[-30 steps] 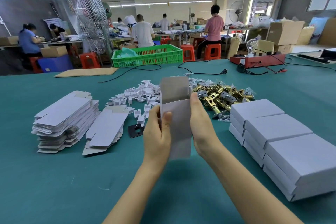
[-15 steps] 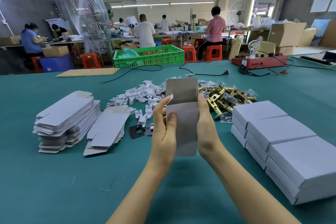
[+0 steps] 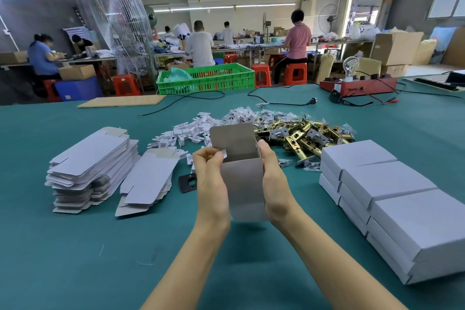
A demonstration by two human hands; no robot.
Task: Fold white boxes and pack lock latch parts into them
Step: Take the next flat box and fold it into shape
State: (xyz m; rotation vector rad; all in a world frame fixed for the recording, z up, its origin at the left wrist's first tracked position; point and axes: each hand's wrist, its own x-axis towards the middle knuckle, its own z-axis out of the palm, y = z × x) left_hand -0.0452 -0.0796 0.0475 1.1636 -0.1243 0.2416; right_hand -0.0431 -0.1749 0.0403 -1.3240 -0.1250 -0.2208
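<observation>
Hands hold one white box (image 3: pixel 242 184) upright above the tabletop (image 3: pixel 75 259) in the head view: the left hand (image 3: pixel 212 184) grips its left wall and pinches a small side flap, the right hand (image 3: pixel 275 184) curls round the right wall, top lid open. Right of the grip, finished boxes (image 3: pixel 392 196) sit stacked. Left lie flat blanks (image 3: pixel 93 166), beyond it brass latch parts (image 3: pixel 309 136), so much folding and packing likely remains.

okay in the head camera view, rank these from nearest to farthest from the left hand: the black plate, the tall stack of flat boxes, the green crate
From the left hand:
1. Black plate, on the table just to its left.
2. Tall stack of flat boxes, farther left.
3. Green crate, at the table's far edge.
</observation>
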